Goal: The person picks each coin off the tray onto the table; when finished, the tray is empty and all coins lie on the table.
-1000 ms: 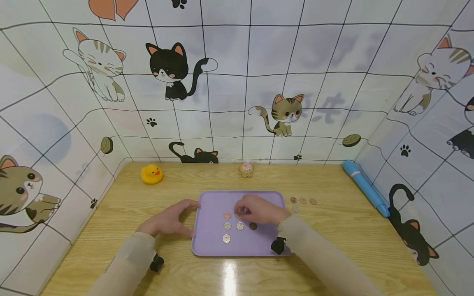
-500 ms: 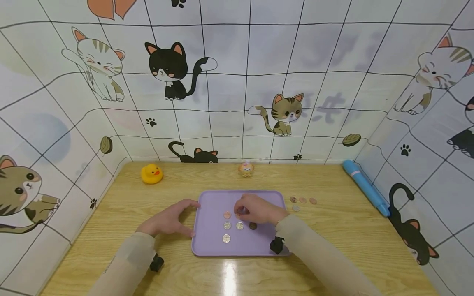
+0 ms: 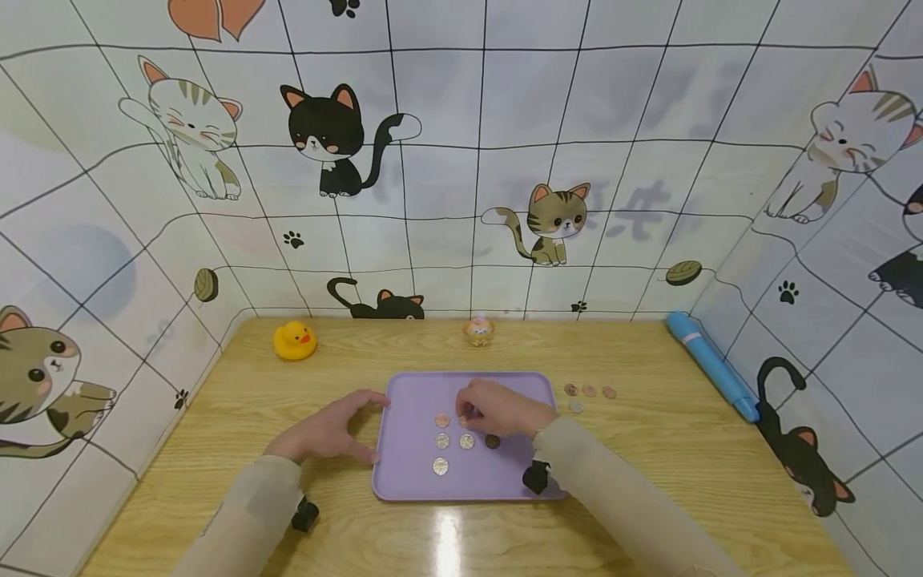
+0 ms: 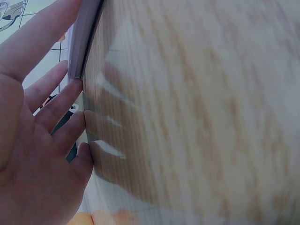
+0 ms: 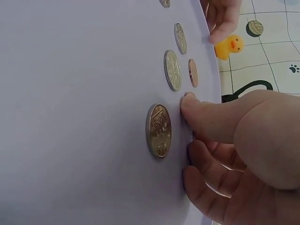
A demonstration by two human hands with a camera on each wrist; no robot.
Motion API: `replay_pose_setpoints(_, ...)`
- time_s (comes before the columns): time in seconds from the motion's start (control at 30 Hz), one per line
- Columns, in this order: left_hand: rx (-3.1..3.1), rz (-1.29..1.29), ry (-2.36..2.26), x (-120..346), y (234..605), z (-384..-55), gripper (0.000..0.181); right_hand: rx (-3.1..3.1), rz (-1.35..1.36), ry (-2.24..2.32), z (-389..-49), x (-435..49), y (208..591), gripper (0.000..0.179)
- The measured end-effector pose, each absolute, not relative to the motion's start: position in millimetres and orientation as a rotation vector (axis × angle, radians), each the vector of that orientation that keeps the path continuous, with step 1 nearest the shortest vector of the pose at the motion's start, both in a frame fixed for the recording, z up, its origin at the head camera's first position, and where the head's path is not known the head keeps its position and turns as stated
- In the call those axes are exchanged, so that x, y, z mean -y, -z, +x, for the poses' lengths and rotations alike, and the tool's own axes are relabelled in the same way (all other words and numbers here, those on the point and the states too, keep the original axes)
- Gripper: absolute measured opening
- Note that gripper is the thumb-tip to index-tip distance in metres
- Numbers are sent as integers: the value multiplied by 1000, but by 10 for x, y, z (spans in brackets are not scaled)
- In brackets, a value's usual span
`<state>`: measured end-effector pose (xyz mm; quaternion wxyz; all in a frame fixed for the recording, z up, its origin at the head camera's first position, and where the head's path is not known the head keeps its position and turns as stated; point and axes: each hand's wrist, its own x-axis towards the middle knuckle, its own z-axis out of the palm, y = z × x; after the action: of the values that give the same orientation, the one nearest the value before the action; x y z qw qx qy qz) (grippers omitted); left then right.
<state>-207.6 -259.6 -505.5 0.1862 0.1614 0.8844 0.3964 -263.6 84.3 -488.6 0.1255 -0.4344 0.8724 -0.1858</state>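
A purple tray point(image 3: 404, 481) lies on the wooden table, bearing several coins in short rows. My left hand point(image 3: 332, 429) spreads its thumb and fingers along the tray's left side, with fingertips at the rim. Bent over the upper middle of the tray, my right hand point(image 3: 501, 409) pinches a coin point(image 5: 188, 94) low at the surface; thumb and fingers mostly hide it. Left of that hand sits a copper coin point(image 3: 442, 420). Nearer me are silver coins point(image 3: 466, 441), and a darker coin point(image 5: 159, 131) lies just below the right hand.
Several loose coins point(image 3: 590, 390) lie on the table point(image 3: 649, 481) right of the tray. A yellow rubber duck point(image 3: 295, 340) and a small figurine point(image 3: 479, 331) stand at the back. The blue pen-shaped object point(image 3: 710, 365) lies along the right edge, below the cat-print wall.
The right wrist has shifted slightly left while the fingers stay at the same coin. The left hand and tray hold their places.
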Motion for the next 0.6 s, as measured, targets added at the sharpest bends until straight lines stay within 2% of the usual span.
replay_pose_setpoints(0.17,-2493,456,-1118,2599,5068,-2077,92,-2543,-1267,563,-2642,-853,4907,11)
replay_pose_setpoints(0.6,-2493,510,-1127,2617,5059,-2078,91,-2541,-1225,650,-2584,-864,4884,9)
